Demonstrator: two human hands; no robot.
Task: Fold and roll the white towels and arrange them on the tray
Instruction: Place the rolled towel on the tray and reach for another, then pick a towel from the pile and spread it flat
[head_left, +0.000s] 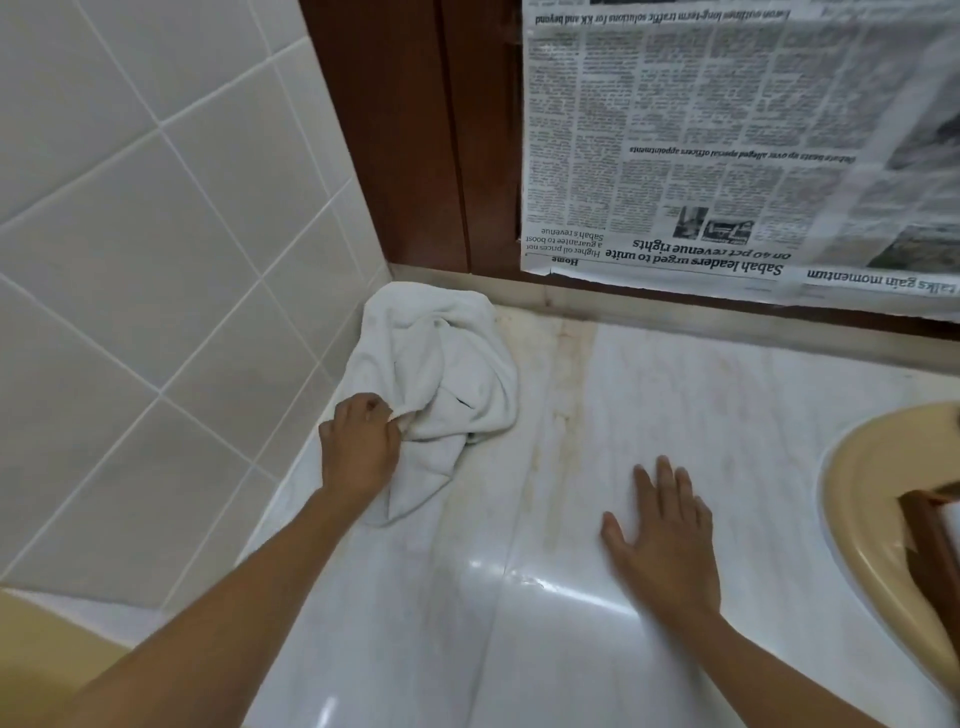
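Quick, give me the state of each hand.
Left hand: grips the towel.
Right hand: open, flat on the counter, holding nothing.

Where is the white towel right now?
In the head view, the towel lies crumpled in the far left corner of the counter, against the tiled wall, with the left hand gripping its near edge.

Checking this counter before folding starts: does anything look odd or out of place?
Yes. The newspaper on the wooden frame hangs upside down, headlines inverted. A brownish stain streaks the counter beside the towel, which lies crumpled in the corner, gripped by the left hand.
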